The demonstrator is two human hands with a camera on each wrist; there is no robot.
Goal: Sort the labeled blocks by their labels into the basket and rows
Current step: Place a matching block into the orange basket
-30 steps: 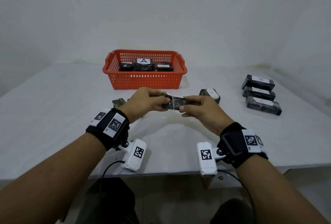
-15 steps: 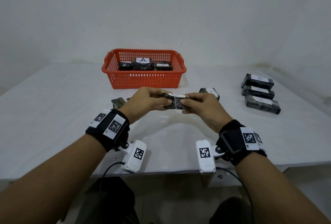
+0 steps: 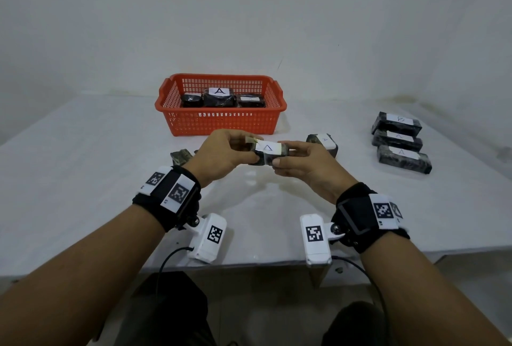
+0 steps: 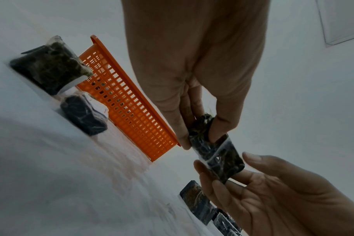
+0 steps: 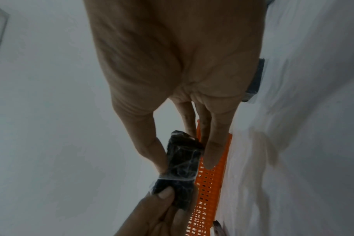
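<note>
Both hands hold one dark wrapped block [image 3: 266,153] above the table, its white label up and showing what looks like an A. My left hand [image 3: 225,153] pinches its left end [image 4: 200,129]; my right hand [image 3: 302,160] pinches its right end [image 5: 182,153]. The orange basket [image 3: 221,122] stands behind, holding three dark blocks, the middle one [image 3: 219,96] labeled A. A loose block [image 3: 324,142] lies right of the hands and another [image 3: 181,156] left, partly hidden by my left wrist.
A row of three blocks lies at the right of the white table [image 3: 83,179]: the far one [image 3: 396,123] labeled B, then a middle one [image 3: 397,139] and a near one [image 3: 403,158]. A white wall rises behind the table.
The block has been turned in both hands so its white label now faces up; the hands rose slightly and stayed in front of the basket.
</note>
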